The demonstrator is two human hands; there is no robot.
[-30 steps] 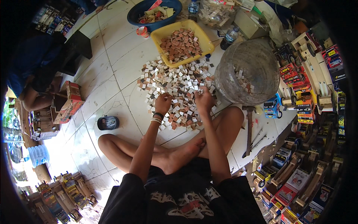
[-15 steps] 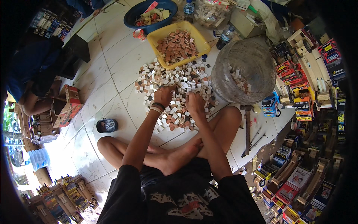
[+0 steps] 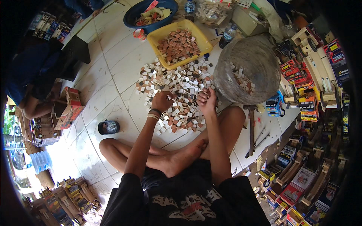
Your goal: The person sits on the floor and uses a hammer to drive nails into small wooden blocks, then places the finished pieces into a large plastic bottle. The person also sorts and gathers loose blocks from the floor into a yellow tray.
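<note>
A broad heap of small square tiles (image 3: 177, 81), white, brown and dark, lies on the floor in front of my crossed legs. Over its left part is my left hand (image 3: 162, 101), back up, fingers curled in toward the thumb; whatever they pinch is hidden. My right hand (image 3: 207, 99) hovers at the heap's right side, turned so that its curled fingers show. Any small piece in it is too small to make out. Just beyond the heap stands a yellow basin (image 3: 207, 45) of brown-faced tiles. The large clear tub (image 3: 260, 56), with some tiles inside, is to the right.
A blue basin (image 3: 130, 20) of scraps stands at the back, near a water bottle (image 3: 227, 36). Beside my right knee lies a hammer (image 3: 251, 128); a small dark tin (image 3: 108, 127) sits left. Toy trucks (image 3: 307, 101) crowd the right. Another person (image 3: 34, 71) sits far left.
Both hands have lifted from the heap and drawn apart, the left slightly left, the right slightly right. My right hand has rolled over so its fingers show.
</note>
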